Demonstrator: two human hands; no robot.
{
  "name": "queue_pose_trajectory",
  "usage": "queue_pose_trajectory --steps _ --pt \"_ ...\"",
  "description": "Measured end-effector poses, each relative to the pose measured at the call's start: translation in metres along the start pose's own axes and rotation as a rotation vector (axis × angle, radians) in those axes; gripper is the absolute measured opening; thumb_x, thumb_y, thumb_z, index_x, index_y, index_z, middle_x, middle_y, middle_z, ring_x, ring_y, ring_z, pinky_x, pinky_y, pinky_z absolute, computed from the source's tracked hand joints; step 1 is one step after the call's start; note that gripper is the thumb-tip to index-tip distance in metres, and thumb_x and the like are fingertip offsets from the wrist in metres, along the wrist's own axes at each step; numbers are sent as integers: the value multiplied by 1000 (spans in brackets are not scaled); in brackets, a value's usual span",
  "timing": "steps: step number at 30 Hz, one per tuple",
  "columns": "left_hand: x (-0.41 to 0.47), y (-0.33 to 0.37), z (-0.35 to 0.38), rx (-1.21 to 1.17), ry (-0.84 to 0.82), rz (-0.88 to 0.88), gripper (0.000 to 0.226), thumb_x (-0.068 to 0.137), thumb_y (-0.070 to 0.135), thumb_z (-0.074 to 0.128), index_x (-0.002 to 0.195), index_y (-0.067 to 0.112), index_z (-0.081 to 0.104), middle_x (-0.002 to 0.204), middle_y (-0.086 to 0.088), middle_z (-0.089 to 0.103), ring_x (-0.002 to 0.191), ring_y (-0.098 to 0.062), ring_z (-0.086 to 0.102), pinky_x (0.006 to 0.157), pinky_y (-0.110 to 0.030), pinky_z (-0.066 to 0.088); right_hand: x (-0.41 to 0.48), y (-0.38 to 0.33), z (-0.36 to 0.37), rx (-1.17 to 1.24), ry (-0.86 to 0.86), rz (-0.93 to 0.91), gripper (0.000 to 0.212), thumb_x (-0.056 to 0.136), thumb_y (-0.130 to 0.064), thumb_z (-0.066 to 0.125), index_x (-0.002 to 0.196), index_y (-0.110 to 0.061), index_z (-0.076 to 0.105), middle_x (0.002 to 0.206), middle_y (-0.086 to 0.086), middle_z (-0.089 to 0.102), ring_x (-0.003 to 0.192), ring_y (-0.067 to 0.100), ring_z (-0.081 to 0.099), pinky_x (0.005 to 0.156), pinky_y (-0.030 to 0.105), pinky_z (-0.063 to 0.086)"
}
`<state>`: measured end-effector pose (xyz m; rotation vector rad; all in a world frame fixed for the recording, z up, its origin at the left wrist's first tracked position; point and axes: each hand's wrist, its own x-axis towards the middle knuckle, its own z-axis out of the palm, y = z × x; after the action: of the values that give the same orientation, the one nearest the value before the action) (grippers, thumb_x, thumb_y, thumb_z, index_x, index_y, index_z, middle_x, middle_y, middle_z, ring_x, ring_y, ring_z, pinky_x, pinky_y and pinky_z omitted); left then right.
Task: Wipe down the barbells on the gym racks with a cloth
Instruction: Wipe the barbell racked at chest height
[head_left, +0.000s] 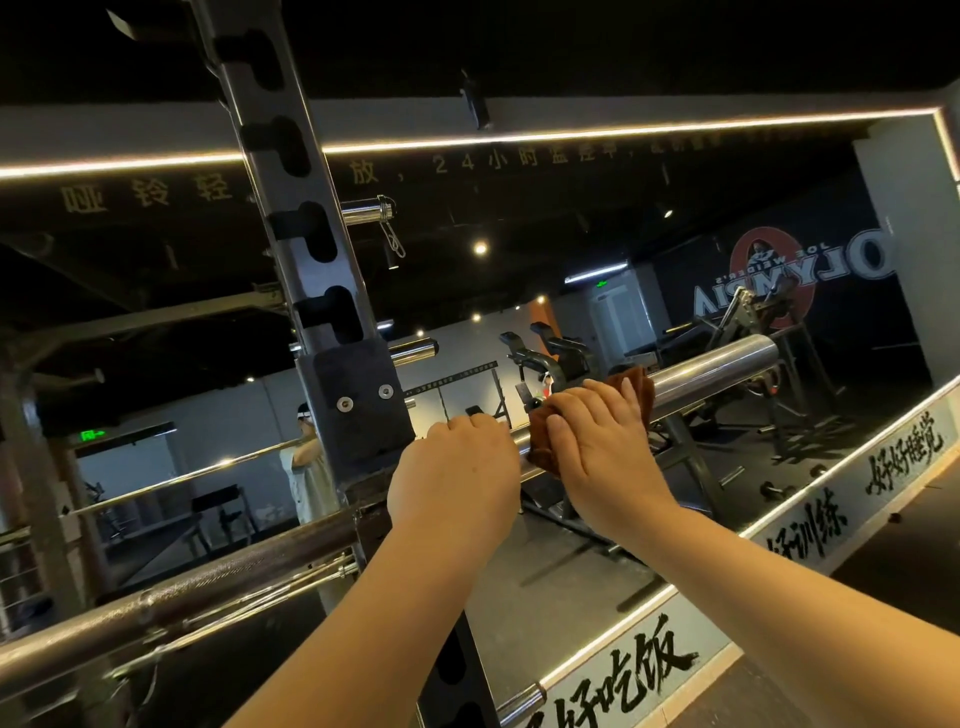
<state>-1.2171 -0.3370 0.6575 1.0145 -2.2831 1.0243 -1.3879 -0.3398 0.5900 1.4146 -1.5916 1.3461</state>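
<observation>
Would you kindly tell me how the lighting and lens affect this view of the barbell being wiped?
Head view: the gym is dim, lit by an LED strip and small ceiling spots; glare streaks run along the barbell sleeve; the wide-angle lens bows the rack upright; the cloth under the right hand looks fairly sharp.

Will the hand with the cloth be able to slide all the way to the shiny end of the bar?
Probably yes. The right hand holds the brown cloth around the barbell, and the stretch up to the shiny end looks bare, with no plates or clip in the way.
</observation>
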Motion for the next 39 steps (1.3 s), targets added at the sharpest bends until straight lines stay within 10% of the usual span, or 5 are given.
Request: queue_pose_trajectory --steps 14,20,28,36,39 --pt "-1 0 -1 -1 2 11 31 104 25 48 132 10 47 116 -8 59 93 -19 57 77 -30 46 -2 7 -12 -6 -101 -19 54 105 -49 17 134 -24 54 134 -7 54 139 15 36 122 27 -8" --pt "-2 0 -1 12 -13 15 33 103 23 50 133 8 47 119 -10 60 102 -22 62 82 -32 49 20 27 -24 -213 -168 -89 39 105 -40 32 125 -20 60 122 -1 63 125 24 52 121 44 18" --pt "1 -1 5 39 -7 36 31 104 24 49 132 11 49 116 -8 59 99 -22 61 79 -32 49 0 18 -7 -40 -77 9 50 105 -48 18 133 -25 52 134 -6 53 140 17 34 123 31 -6" --pt "-1 -3 5 20 -3 40 34 102 23 53 134 10 48 119 -9 59 103 -23 62 82 -33 51 23 38 -24 -280 -195 -117 30 103 -35 47 126 -20 60 121 1 63 122 27 53 118 48 26" --pt "-1 -3 6 34 -4 30 32 102 21 53 132 9 49 115 -10 60 100 -24 61 80 -34 52 16 25 -18 -143 -121 16 40 105 -43 27 122 -24 58 119 -6 60 126 20 47 124 43 14"
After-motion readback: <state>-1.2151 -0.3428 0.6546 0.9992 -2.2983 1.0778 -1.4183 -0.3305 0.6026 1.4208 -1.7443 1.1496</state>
